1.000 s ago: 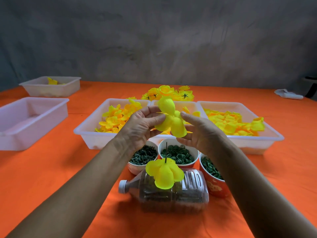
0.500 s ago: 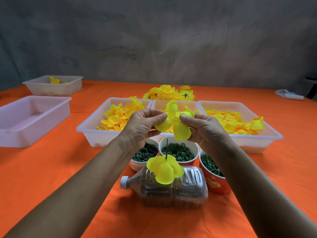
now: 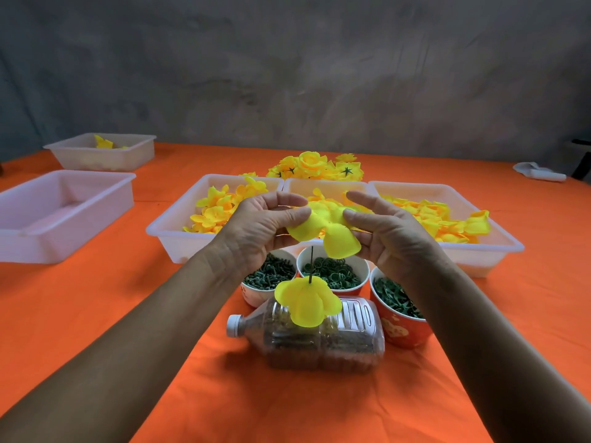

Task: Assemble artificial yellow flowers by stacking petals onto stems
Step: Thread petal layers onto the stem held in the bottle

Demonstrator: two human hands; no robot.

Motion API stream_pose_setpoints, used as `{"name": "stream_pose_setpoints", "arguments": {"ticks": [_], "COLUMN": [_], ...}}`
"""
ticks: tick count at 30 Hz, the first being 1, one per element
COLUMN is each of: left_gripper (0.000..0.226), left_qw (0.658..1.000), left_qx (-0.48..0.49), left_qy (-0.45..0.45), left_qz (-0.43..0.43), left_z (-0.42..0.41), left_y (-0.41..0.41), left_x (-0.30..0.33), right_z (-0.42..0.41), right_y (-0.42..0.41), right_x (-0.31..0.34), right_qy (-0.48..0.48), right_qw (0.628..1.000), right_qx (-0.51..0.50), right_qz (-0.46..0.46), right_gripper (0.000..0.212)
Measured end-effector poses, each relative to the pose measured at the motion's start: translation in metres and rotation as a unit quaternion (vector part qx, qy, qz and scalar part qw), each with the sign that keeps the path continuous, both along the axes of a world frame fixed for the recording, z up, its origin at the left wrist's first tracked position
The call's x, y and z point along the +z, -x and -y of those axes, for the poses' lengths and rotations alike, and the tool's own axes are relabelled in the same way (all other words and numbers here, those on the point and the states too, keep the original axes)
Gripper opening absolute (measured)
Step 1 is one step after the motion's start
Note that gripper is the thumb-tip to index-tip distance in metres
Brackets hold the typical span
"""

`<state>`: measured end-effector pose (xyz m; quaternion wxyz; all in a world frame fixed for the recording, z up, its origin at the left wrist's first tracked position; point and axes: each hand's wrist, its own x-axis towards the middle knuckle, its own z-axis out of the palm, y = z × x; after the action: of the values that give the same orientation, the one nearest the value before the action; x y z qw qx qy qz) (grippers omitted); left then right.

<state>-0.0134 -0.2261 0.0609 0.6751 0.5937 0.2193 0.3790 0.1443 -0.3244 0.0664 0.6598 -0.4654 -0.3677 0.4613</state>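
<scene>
Hands meet above an orange-covered table, each pinching one side of a yellow petal piece held in the air just above a thin dark stem. The left hand grips the piece's left lobe between thumb and curled fingers; the right hand pinches its right side with the thumb, the index finger extended above. The stem stands upright out of a clear plastic bottle lying on its side, and one petal layer already sits low on it, its lobes drooping over the bottle.

By the look of things, this flower is at an early stage: one layer threaded, a second poised over the stem's tip and not yet pushed down. Three white trays behind the hands hold loose yellow petals, so several more layers probably remain for this stem. Three cups of green plastic parts stand between the trays and the bottle, apparently fittings still to be added; their exact role cannot be told.

A heap of finished flowers lies beyond the trays, evidence that the wider job is well under way. The well-stocked trays suggest plenty is left. Two more white trays sit far to the left, one with a few petals in it. A white object lies at the table's far right edge.
</scene>
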Motion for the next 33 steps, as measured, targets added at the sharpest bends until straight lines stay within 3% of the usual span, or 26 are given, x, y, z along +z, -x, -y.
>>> {"name": "stream_pose_setpoints", "arguments": {"ticks": [4,7,11,13,17,20,23,29,33], "left_gripper": [0.028,0.026,0.025,0.024,0.022,0.022,0.022,0.023,0.022], "left_qw": [0.999,0.999,0.996,0.994,0.993,0.993,0.994,0.995,0.997], "left_qx": [0.03,0.028,0.029,0.04,0.053,0.056,0.051,0.05,0.047], "left_qy": [-0.015,-0.026,-0.066,-0.084,-0.088,-0.086,-0.083,-0.076,-0.05], "left_qz": [0.0,0.019,0.051,0.058,0.059,0.052,0.056,0.051,0.045], "left_z": [0.0,0.001,0.002,0.003,0.001,-0.001,0.0,0.002,0.004], "left_y": [0.003,0.002,0.001,0.001,0.004,0.005,0.003,0.0,0.0], "left_x": [-0.001,-0.002,-0.005,-0.007,-0.009,-0.011,-0.012,-0.009,-0.006], "right_z": [0.005,0.004,0.003,0.004,0.004,0.003,0.003,0.005,0.001], "right_y": [0.003,0.007,0.01,0.011,0.013,0.014,0.018,0.025,0.022], "right_x": [0.001,0.002,-0.001,-0.003,-0.005,-0.008,-0.008,-0.006,-0.004], "right_qy": [-0.003,0.009,0.054,0.068,0.037,-0.022,-0.049,-0.091,-0.1], "right_qw": [1.0,1.0,0.991,0.988,0.994,0.998,0.995,0.98,0.977], "right_qx": [0.002,-0.024,-0.021,0.0,0.019,-0.033,-0.083,-0.133,-0.158], "right_qz": [0.03,-0.015,-0.124,-0.14,-0.1,-0.047,0.006,0.117,0.1], "right_gripper": [0.048,0.049,0.011,0.011,0.032,0.025,0.034,0.02,0.014]}}
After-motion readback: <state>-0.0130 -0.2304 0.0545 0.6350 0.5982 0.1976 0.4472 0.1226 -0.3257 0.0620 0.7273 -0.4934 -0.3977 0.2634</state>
